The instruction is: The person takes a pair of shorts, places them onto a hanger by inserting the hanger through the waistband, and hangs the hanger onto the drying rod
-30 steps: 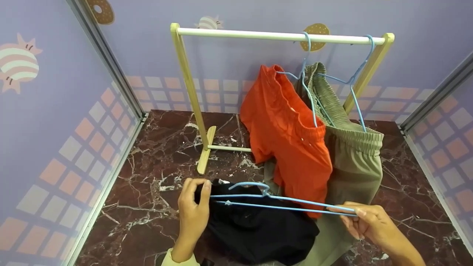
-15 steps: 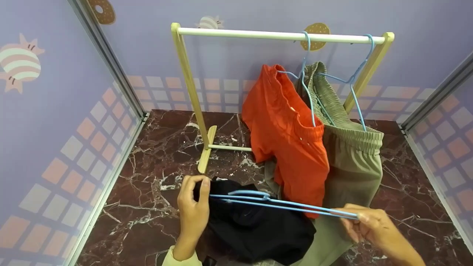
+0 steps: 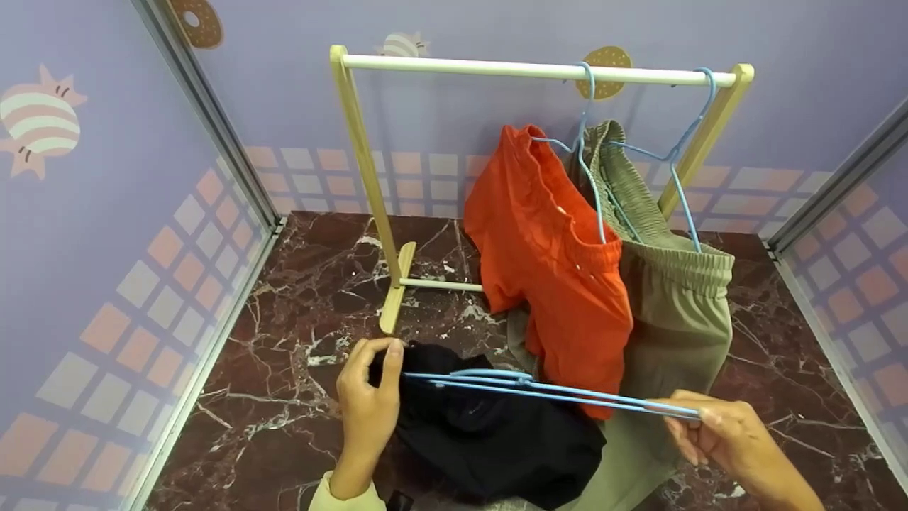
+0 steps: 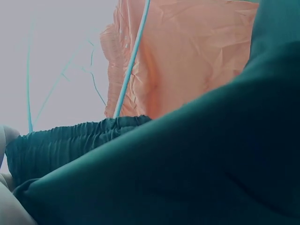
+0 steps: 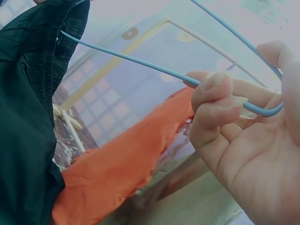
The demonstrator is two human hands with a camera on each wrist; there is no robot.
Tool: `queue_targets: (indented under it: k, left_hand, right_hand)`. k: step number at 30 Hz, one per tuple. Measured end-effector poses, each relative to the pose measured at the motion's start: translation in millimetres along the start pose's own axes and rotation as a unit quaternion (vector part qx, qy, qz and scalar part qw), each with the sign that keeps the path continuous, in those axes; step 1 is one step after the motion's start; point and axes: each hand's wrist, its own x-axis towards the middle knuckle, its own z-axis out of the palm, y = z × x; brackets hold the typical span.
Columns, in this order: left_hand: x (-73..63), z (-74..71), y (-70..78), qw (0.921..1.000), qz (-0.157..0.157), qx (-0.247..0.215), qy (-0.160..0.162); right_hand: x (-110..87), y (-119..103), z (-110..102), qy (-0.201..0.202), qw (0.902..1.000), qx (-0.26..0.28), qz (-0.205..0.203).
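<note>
Black elastic-waisted pants hang bunched below my left hand, which pinches the waistband between thumb and fingers. A thin blue hanger runs from that waistband across to my right hand. Its left end is hidden inside the black cloth. The right hand grips the hanger's other end; in the right wrist view the fingers curl around the lower wire near its bend. The hanger's hook lies nearly level with the wires. The gathered waistband fills the lower left in the left wrist view.
Behind the hands stands a small wooden rack with a white rail. Orange shorts and olive trousers hang from blue hangers at its right. Patterned walls enclose the dark marbled floor.
The right hand and the hanger have shifted slightly right. The hanger has tilted, so its wires look closer together and its hook lies flatter. The left hand keeps its hold on the waistband.
</note>
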Motion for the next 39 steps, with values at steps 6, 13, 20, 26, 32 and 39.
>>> queue_targets:
  k: [6, 13, 20, 26, 32, 39]
  left_hand:
    - [-0.3, 4.1, 1.5, 0.9998, 0.016, -0.005, -0.007]
    - [-6.9, 14.5, 11.5, 0.9988, 0.04, 0.002, -0.028]
    - [-10.4, 22.8, 20.1, 0.9963, 0.068, -0.013, -0.051]
    - [-10.2, 22.2, 22.8, 0.9944, 0.082, -0.007, -0.067]
    - [-11.4, 26.4, 24.6, 0.9878, 0.13, -0.032, -0.08]
    - [-11.6, 30.8, 23.2, 0.9806, 0.151, -0.063, -0.107]
  right_hand:
    - [2.8, 8, 3, -0.003, 1.0, -0.001, 0.009]
    - [6.0, 20, 9, 0.005, 0.9988, -0.033, 0.038]
    - [13.0, 28, 13, 0.007, 0.9992, -0.028, 0.026]
    - [13.3, 31, 12, 0.004, 0.9996, -0.014, 0.025]
    - [14.8, 36, 12, 0.004, 0.999, -0.019, 0.039]
    - [17.7, 41, 16, 0.017, 0.9979, -0.028, 0.056]
